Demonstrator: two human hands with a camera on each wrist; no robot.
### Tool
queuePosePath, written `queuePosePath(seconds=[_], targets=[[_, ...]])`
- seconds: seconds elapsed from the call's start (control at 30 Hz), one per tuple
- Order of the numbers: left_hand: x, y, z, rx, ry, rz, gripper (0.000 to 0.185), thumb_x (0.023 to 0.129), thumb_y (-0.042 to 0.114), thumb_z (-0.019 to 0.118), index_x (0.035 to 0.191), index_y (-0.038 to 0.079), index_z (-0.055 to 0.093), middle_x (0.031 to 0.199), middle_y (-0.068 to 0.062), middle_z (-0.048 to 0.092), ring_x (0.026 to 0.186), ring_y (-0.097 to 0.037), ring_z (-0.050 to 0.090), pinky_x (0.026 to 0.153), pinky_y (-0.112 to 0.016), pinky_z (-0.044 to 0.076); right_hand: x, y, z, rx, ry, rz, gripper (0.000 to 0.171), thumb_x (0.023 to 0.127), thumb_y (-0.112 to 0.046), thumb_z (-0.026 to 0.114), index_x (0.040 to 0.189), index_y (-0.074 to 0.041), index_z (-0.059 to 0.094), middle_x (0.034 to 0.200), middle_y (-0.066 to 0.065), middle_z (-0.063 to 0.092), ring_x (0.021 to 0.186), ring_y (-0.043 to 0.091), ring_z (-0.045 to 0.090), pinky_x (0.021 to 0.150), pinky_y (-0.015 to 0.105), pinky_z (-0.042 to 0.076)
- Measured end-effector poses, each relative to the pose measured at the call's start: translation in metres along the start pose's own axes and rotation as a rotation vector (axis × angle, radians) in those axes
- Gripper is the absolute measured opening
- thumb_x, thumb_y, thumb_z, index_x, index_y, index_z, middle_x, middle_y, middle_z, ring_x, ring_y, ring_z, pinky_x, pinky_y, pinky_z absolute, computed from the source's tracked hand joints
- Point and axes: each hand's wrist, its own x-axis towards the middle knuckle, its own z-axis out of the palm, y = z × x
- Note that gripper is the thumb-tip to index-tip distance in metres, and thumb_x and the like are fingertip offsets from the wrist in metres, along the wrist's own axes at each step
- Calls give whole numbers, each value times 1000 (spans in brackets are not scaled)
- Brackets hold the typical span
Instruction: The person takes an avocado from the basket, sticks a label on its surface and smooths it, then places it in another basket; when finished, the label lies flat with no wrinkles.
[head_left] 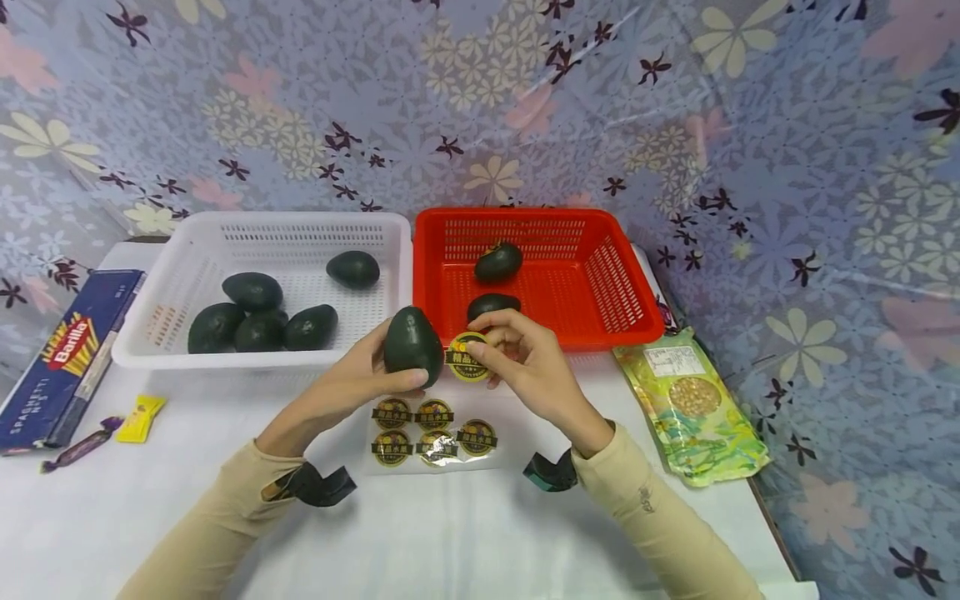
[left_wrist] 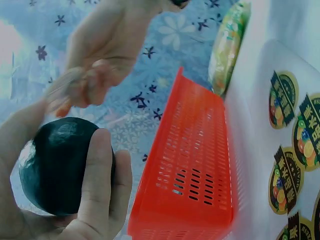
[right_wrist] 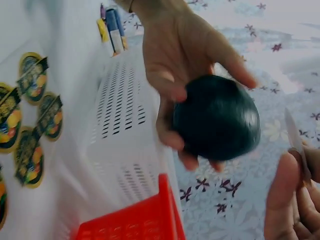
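The white surface (head_left: 420, 542) is the biggest thing in front of us. At its far left, the long white basket (head_left: 225, 362) has five dark green avocados (head_left: 252, 292) in it: four bunch up toward the left, and one lies alone to the right. Beside it on the right, the smaller red basket (head_left: 573, 292) has two more avocados (head_left: 498, 262). The far one has a bit of yellow on top; the near one is partly behind our right hand (head_left: 528, 358). Nearer to us lies a shiny sheet (head_left: 465, 465) with five round stickers (head_left: 392, 447).

Our left hand (head_left: 352, 375) holds one avocado (head_left: 411, 337) up, its fingers curled snugly around it, above the near edge of the white basket. Our right hand's fingers are closed in a small pinch on one sticker (head_left: 461, 358), just right of the fruit and not touching it.

To do this well, we should hold the fruit steady and turn a smooth, bare side to the sticker. We should pinch only the sticker's edge so the glue stays clean. Pressing the middle first, then rubbing softly outward, should stop wrinkles on that round skin.
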Motion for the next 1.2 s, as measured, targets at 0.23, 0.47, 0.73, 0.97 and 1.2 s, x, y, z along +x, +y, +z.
queuePosePath(seconds=[0.23, 0.47, 0.73, 0.97, 1.2], targets=[[5, 0, 12, 187, 87, 86, 79, 82, 22, 82, 148, 18, 39, 136, -9, 59, 120, -25, 60, 104, -42, 52, 6, -10, 17, -26, 58, -117, 23, 92, -8, 72, 114, -8, 69, 85, 13, 67, 68, 15, 62, 59, 30, 58], [4, 4, 24, 350, 226, 146, 74, 78, 26, 85, 141, 19, 48, 126, -8, 63, 95, -22, 68, 78, -31, 61, 5, -14, 23, -77, 81, -172, 22, 91, -9, 74, 113, -10, 70, 82, 7, 65, 71, 15, 61, 62, 31, 60], [2, 8, 30, 353, 284, 154, 72, 79, 25, 84, 141, 15, 49, 127, -9, 63, 96, -23, 67, 80, -32, 61, 5, -15, 25, -91, 102, -198, 21, 92, -9, 72, 113, -9, 70, 83, 7, 64, 72, 14, 61, 63, 32, 61], [3, 8, 31, 346, 313, 160, 67, 79, 25, 83, 138, 17, 52, 123, -9, 64, 97, -23, 65, 81, -33, 59, 7, -16, 27, -22, 126, -223, 20, 92, -5, 70, 112, -4, 68, 84, 11, 64, 73, 14, 61, 62, 31, 62], [4, 9, 32, 331, 315, 160, 66, 79, 26, 84, 136, 16, 52, 123, -8, 63, 100, -22, 63, 85, -34, 57, 7, -16, 29, 1, 177, -265, 17, 92, -2, 68, 110, -1, 67, 84, 14, 66, 73, 12, 61, 61, 30, 61]])
